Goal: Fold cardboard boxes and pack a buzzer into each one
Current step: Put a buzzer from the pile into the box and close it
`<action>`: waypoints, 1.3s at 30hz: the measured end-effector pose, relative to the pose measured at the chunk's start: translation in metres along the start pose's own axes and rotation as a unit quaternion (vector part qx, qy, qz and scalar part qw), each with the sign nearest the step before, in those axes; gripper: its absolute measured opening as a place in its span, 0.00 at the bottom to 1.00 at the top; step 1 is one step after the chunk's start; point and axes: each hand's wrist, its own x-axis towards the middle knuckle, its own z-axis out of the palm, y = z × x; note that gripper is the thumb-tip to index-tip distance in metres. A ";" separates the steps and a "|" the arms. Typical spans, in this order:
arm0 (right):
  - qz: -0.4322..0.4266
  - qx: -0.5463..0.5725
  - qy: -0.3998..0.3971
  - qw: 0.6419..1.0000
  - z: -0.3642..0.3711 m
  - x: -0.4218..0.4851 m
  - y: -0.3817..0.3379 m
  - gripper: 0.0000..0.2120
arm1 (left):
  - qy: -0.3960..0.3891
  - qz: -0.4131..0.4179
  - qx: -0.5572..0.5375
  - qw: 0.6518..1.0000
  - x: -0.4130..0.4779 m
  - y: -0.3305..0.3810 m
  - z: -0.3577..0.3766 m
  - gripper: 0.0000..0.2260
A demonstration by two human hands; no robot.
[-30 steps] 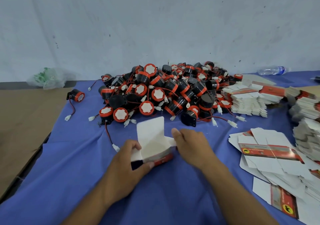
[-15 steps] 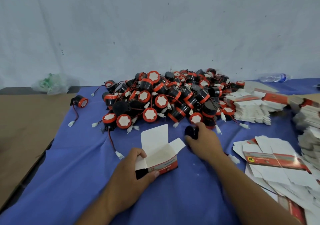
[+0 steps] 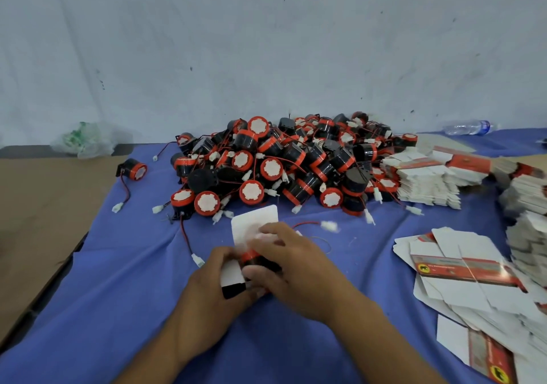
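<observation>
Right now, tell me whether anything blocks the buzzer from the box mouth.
Nothing visible does. The right hand holds the black and orange round buzzer at the mouth of the small white cardboard box in the left hand; its lid flap stands open behind.

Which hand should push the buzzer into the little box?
The right hand: it grips the buzzer right at the open end of the box, while the left hand is busy holding that box.

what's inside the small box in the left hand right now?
A buzzer: orange band and black body show at the box mouth, gripped by the right hand. Its red wire trails out onto the cloth. The hand covers how deep it sits.
</observation>
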 end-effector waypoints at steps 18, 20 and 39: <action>-0.001 0.078 -0.053 0.996 -0.001 -0.007 0.012 0.11 | -0.021 0.047 0.035 0.998 0.001 -0.001 -0.001 0.19; 0.016 0.069 0.032 0.997 -0.004 -0.006 0.015 0.08 | -0.019 0.041 0.032 0.998 0.001 -0.002 -0.002 0.18; 0.159 0.256 0.088 0.950 -0.066 -0.007 0.013 0.04 | -0.059 0.058 0.057 0.995 -0.001 -0.001 -0.001 0.19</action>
